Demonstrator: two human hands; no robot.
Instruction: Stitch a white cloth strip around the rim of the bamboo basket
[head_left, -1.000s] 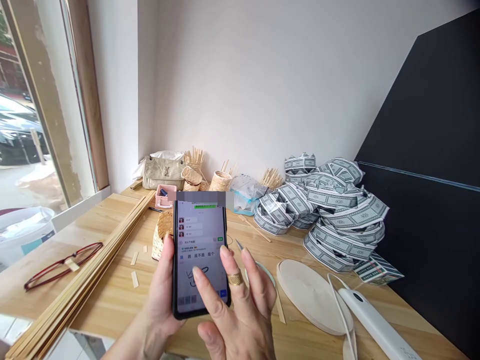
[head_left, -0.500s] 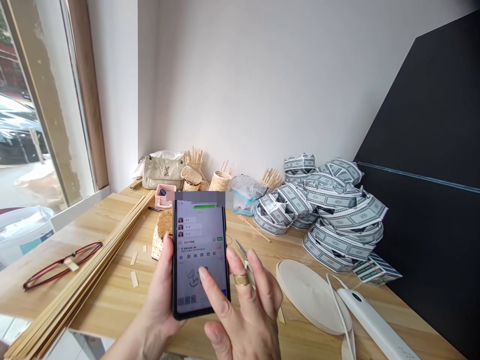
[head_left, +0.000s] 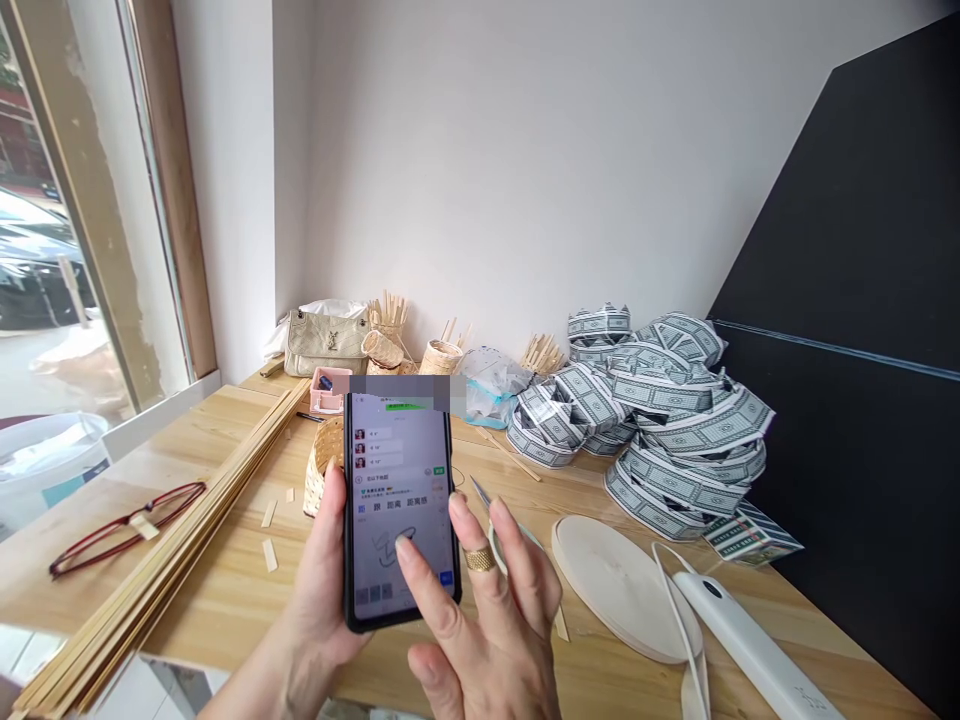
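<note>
A black-edged smartphone (head_left: 401, 460) stands upright in front of me, its screen showing a chat and a handwriting pad with a drawn stroke. My left hand (head_left: 322, 585) is closed around the phone's left side and lower back. With fingers spread, my right hand (head_left: 487, 620) touches the screen with the index fingertip; a gold ring (head_left: 480, 559) sits on one finger. Scissors (head_left: 480, 490) lie partly hidden behind my right hand. Behind the phone's left edge stands a small woven basket (head_left: 319, 465), partly covered.
Long bamboo strips (head_left: 187, 530) and red-framed glasses (head_left: 127, 530) lie left on the wooden table (head_left: 247, 600). To the right are a flat coil of pale strip (head_left: 622, 590), a white device (head_left: 757, 640) and piled patterned bands (head_left: 682, 430). A beige handbag (head_left: 326, 343) stands behind.
On the pad, the drawn strokes differ, and other suggested characters appear above them. My right hand has shifted very slightly; the left keeps its hold on the phone.
</note>
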